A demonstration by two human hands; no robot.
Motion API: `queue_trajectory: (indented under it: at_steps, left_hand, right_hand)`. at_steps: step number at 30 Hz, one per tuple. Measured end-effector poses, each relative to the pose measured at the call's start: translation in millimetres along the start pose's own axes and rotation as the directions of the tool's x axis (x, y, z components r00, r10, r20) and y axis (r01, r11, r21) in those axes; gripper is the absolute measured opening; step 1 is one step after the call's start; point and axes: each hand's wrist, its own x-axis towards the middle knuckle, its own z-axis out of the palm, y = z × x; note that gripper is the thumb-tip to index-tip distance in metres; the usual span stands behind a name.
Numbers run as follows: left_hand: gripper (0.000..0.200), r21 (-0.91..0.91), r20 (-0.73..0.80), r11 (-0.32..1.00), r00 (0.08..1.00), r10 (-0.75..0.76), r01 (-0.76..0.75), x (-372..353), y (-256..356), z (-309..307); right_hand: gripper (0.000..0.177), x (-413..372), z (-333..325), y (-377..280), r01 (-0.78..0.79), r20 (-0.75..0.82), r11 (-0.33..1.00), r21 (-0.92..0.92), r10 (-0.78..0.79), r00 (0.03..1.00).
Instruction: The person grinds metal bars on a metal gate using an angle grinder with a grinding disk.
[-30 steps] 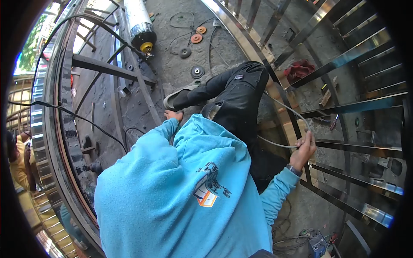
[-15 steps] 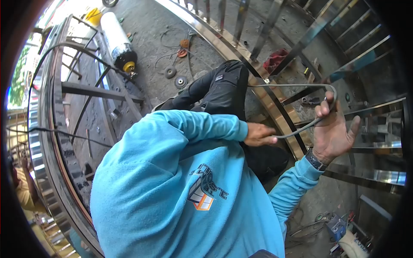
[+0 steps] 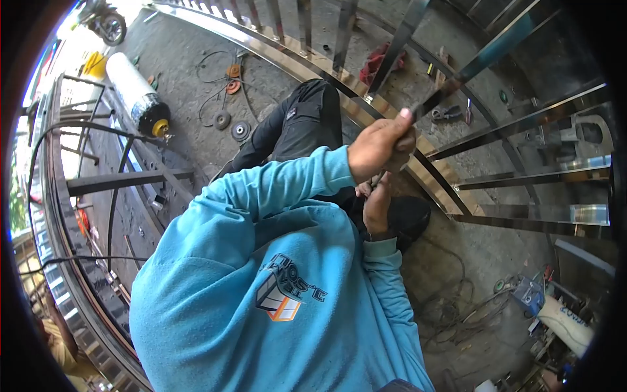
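Observation:
My left hand point(image 3: 384, 149) is closed in a fist in front of the metal bars, its thumb stretched along the top. Just below it, my right hand point(image 3: 376, 204) is curled with its fingers drawn in near my lap. A short stretch of grey cable point(image 3: 377, 179) shows between the two hands, and the rest of it is hidden by them. Behind the hands lies a curved metal railing frame point(image 3: 450, 191) with shiny flat bars point(image 3: 450, 91). My knees, in black trousers point(image 3: 310, 124), are bent beside the frame.
A white gas cylinder point(image 3: 134, 88) lies at the upper left near grinding discs point(image 3: 241, 130) and loose wires. Dark steel framework point(image 3: 124, 181) stands on the left. A blue-and-white machine point(image 3: 555, 310) with tangled cables sits at the lower right. A red cloth point(image 3: 375, 65) lies behind the bars.
The right hand has come from the far right, where it held a loop of grey cable, down to my lap. The left hand has risen and closed. The view has shifted.

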Motion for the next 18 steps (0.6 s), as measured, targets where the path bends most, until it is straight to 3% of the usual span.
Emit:
queue_trajectory:
  at_steps: [1, 2, 4, 5, 6, 8, 9, 10, 11, 12, 13, 14, 16, 18]
  left_hand:
    - [0.06, 0.09, -0.062, 0.992, 0.993, 0.098, -0.092, -0.6, -3.4, 3.3]
    - [0.063, 0.055, -0.024, 0.993, 0.994, 0.105, -0.104, -1.2, 3.5, 5.1]
    - [0.068, 0.162, 0.078, 0.933, 0.947, 0.312, -0.321, 6.7, 5.9, -7.5]
    - [0.077, 0.111, -0.048, 0.93, 0.933, 0.357, -0.351, 4.7, 7.8, -3.2]
    - [0.077, 0.109, -0.052, 0.929, 0.931, 0.361, -0.354, 4.2, 4.3, -11.4]
    - [0.085, 0.478, 0.061, 0.752, 0.871, 0.487, -0.454, 1.6, -16.8, -50.8]
    - [0.09, 0.527, 0.09, 0.794, 0.949, 0.302, -0.302, -5.2, -35.7, -76.2]
    - [0.09, 0.628, 0.093, 0.745, 0.972, 0.215, -0.225, -14.9, -47.8, -84.5]
    - [0.083, 0.655, 0.011, 0.746, 0.989, 0.147, -0.118, -20.0, -81.0, -104.2]
    - [0.073, 0.746, -0.065, 0.649, 0.986, -0.154, 0.15, -25.7, -92.0, -122.3]
    - [0.07, 0.811, -0.018, 0.583, 0.998, -0.068, 0.054, -32.2, -111.0, -127.6]
    - [0.072, 0.773, 0.034, 0.634, 0.998, -0.061, 0.012, -35.1, -114.2, -127.1]
    - [0.076, 0.76, -0.079, 0.647, 0.997, 0.007, 0.056, -28.2, -109.6, -119.8]
    - [0.078, 0.707, -0.224, 0.705, 0.962, 0.158, 0.049, -25.3, -97.1, -108.4]
  right_hand:
    - [0.059, 0.4, 9.7, -11.6, 0.005, -0.019, 1.0, -0.003, -0.005, 1.0]
    - [0.063, 2.8, 17.3, -21.3, -0.027, -0.098, 0.999, -0.044, 0.022, 0.995]
    - [0.068, 13.7, 28.4, -47.1, -0.061, -0.181, 0.994, -0.087, 0.044, 0.983]
    - [0.07, 21.2, 33.9, -62.0, -0.03, -0.203, 0.999, -0.035, 0.022, 0.979]
    - [0.073, 24.2, 40.0, -75.5, 0.0, -0.22, 1.0, 0.019, 0.004, 0.975]
    - [0.073, 25.5, 46.2, -104.1, 0.01, -0.19, 0.999, -0.042, -0.018, 0.982]
    - [0.074, 27.2, 50.5, -115.5, 0.026, -0.164, 0.995, -0.1, -0.042, 0.985]
    - [0.074, 29.0, 57.1, -122.4, 0.11, -0.087, 0.994, 0.017, -0.108, 0.99]
    - [0.073, 28.5, 65.8, -132.1, 0.155, -0.052, 0.988, 0.023, -0.154, 0.987]
    - [0.073, 28.9, 75.0, -143.9, 0.203, -0.014, 0.979, 0.03, -0.203, 0.979]
    - [0.073, 28.2, 83.1, -158.4, 0.209, 0.023, 0.978, 0.003, -0.209, 0.978]
    - [0.072, 26.7, 86.4, -169.9, 0.215, 0.055, 0.976, -0.025, -0.213, 0.975]
    - [0.071, 30.5, 84.0, -182.2, 0.204, 0.151, 0.979, 0.018, -0.204, 0.967]
    - [0.071, 33.9, 86.8, -192.6, 0.293, 0.057, 0.954, -0.058, -0.29, 0.955]
